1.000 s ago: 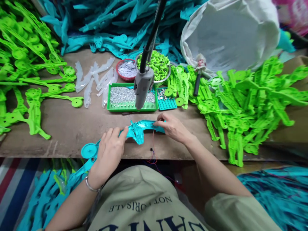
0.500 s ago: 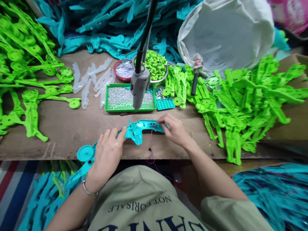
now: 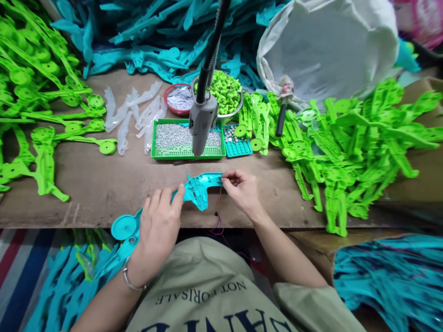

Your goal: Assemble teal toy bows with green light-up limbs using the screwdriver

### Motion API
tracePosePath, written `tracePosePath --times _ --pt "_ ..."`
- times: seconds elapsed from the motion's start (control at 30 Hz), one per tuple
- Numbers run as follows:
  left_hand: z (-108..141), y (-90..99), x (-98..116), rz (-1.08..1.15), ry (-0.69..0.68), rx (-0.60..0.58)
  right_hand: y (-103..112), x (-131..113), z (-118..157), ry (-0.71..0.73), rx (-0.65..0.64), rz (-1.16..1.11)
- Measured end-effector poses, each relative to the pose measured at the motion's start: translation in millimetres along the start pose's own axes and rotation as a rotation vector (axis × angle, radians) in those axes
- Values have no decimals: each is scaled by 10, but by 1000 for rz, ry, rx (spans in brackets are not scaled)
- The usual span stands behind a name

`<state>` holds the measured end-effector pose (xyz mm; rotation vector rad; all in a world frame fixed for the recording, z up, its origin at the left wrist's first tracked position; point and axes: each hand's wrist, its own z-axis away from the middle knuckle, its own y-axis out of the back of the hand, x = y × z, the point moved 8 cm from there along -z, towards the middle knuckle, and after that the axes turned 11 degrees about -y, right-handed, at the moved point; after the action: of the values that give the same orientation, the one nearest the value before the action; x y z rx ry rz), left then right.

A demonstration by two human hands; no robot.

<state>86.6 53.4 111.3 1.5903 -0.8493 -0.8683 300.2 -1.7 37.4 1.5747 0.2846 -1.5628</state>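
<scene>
At the near edge of the table (image 3: pixel 104 189), the left hand (image 3: pixel 161 226) is lying over a blue shell (image 3: pixel 198 191), hiding its middle, its grip unclear. The right hand (image 3: pixel 244 191) is bringing thumb and forefinger together at the shell's right end; whether they're pinching anything, I cannot tell.

1 camera, worn on the person's head, gives the 1 view, facing forward and down past the olive-green cloth shirt with dark lettering (image 3: pixel 204 267) at the bottom edge. The bare left hand (image 3: pixel 161 223) and bare right hand (image 3: pixel 242 190) sit near mid-frame; the brown flat-topped bench (image 3: pixel 114 184) spans the picture, with heaped turquoise plastic parts (image 3: pixel 152 27) farther off at the top.
</scene>
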Motion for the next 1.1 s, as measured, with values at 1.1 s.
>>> tracePosePath --times 1.1 --pt "62 -64 18 69 42 -38 0 55 48 -78 -31 -97"
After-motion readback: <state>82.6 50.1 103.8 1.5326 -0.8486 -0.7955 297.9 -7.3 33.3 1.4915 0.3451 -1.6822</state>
